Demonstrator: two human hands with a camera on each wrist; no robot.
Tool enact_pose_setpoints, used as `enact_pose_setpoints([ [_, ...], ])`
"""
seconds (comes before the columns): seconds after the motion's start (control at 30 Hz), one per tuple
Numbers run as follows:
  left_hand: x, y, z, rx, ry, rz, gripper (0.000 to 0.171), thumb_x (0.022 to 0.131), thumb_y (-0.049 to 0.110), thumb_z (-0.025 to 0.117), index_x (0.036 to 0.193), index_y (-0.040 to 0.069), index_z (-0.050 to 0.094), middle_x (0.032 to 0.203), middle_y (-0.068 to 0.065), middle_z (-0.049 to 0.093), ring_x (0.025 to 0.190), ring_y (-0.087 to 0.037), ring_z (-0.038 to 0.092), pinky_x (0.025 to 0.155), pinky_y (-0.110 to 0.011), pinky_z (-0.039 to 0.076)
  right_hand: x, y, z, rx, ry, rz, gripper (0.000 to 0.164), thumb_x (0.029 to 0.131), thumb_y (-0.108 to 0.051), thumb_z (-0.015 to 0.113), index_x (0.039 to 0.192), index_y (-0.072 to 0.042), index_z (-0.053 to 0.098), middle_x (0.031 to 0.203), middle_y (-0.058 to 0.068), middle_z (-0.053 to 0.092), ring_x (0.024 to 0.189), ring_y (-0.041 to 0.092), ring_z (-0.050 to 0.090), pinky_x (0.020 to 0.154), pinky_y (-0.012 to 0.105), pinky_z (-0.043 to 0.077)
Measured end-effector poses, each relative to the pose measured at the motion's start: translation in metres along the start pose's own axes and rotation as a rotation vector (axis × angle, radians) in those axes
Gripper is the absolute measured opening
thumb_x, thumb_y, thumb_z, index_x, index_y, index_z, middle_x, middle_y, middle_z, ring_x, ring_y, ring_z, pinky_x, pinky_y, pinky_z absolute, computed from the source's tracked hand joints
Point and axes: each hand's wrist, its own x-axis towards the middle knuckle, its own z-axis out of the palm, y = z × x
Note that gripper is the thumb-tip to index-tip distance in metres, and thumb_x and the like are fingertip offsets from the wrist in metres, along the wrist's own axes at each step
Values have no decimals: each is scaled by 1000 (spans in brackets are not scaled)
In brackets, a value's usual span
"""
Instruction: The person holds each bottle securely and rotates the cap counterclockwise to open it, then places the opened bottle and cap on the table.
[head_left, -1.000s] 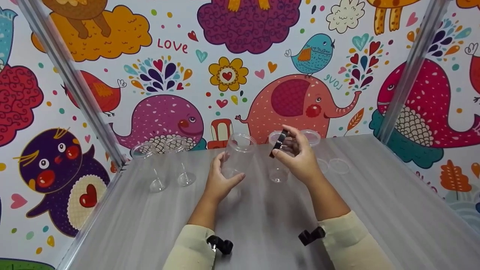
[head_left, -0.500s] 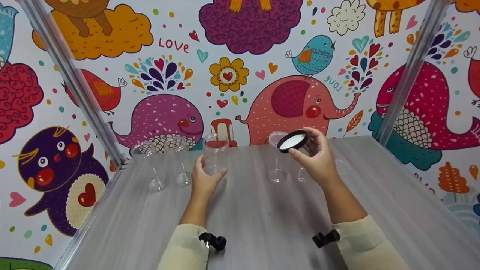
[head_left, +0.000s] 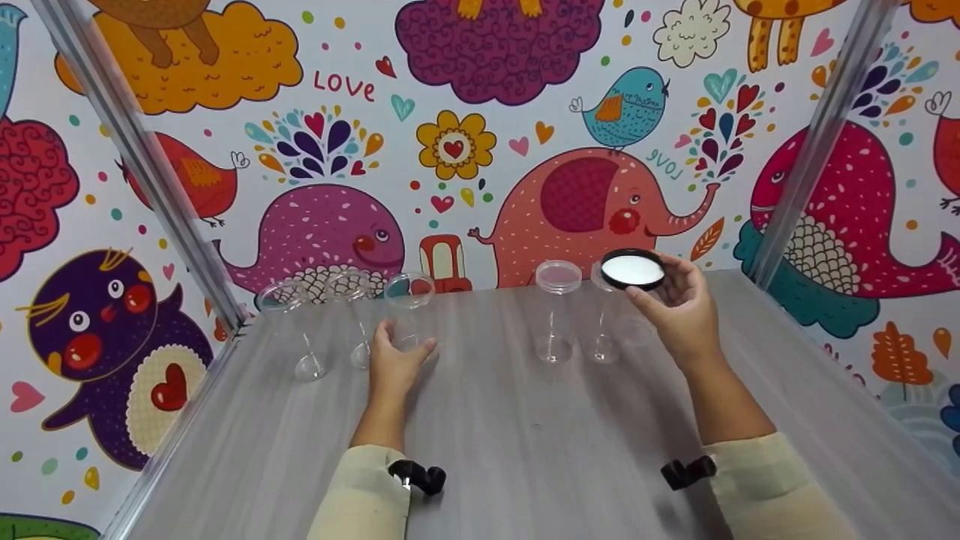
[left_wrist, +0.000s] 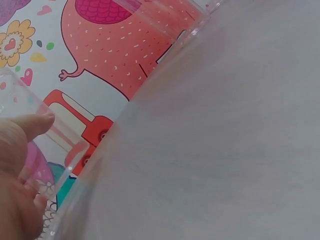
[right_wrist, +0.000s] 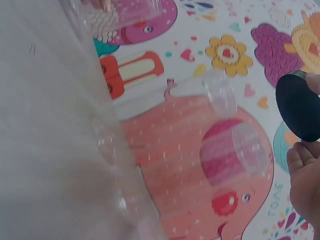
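My left hand (head_left: 394, 367) has thumb and fingers around a tall clear plastic jar (head_left: 410, 291), at the right end of the left row. In the left wrist view, the thumb lies along the wall of that jar (left_wrist: 70, 132), whose base is near the table. With thumb and fingertips, my right hand (head_left: 682, 311) pinches a black screw lid (head_left: 633, 270) by its edge, in the air in front of the right-hand jars. Its white liner faces my head camera. The right wrist view shows the lid (right_wrist: 299, 107) dark, with the hand (right_wrist: 306, 180) at its edge.
Two more clear jars, the outer one (head_left: 283, 296) and the inner one (head_left: 349, 283), stand at the left. Two others, one nearer the middle (head_left: 559, 279) and one beside it (head_left: 601, 349), stand right of centre. A clear round piece (head_left: 636, 330) lies behind my right hand. A patterned wall backs the table (head_left: 487, 450).
My left hand has carried the jar left and lower, toward the left row. My right hand has moved right, turning the black lid from edge-on until its white liner shows.
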Motion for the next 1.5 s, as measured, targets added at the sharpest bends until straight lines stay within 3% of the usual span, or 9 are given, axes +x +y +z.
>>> enact_pose_setpoints([
  [0.17,1,-3,-2,-5,-5,-31,97,90,25,87,166,8,29,175,-15,32,164,-34,29,136,-52,25,6,11,-20,23,55,37,81,92,-27,87,158,-13,42,167,10,48,155,25,47,118,19,44],
  [0.33,3,-5,-3,-14,5,-19,99,89,22,88,166,7,28,174,-16,33,164,-35,30,136,-52,25,13,24,-39,-61,62,87,92,94,-36,83,169,-18,33,173,7,41,158,25,43,118,20,43],
  [0.67,4,-11,-2,-12,-25,-47,98,88,24,88,165,8,29,173,-17,34,163,-36,31,135,-54,26,34,53,-74,-22,77,276,97,96,-31,81,172,-18,22,180,8,25,166,25,29,124,28,35],
  [0.93,3,-12,1,-36,-75,-84,99,91,26,86,168,12,25,176,-13,30,165,-35,28,135,-55,27,44,86,-106,-170,32,389,100,96,-44,78,173,-22,18,180,7,23,166,28,27,129,37,32],
  [1.2,5,-11,1,-23,-84,-115,100,93,24,84,169,12,21,178,-14,25,165,-37,25,135,-56,25,51,103,-127,-150,46,489,109,92,-48,81,174,-22,13,182,6,17,167,26,21,134,41,25],
  [1.4,6,-14,2,-36,-56,-81,100,89,16,81,169,9,21,178,-18,25,165,-39,26,136,-54,24,54,110,-136,-138,51,586,117,91,-47,83,174,-22,6,183,3,9,167,28,18,136,44,22],
  [1.5,6,-15,3,-45,-38,-53,99,88,12,79,168,6,21,177,-19,26,166,-38,25,136,-52,24,53,115,-141,-191,33,625,116,94,-47,80,174,-21,1,183,4,5,168,31,16,136,47,22],
])
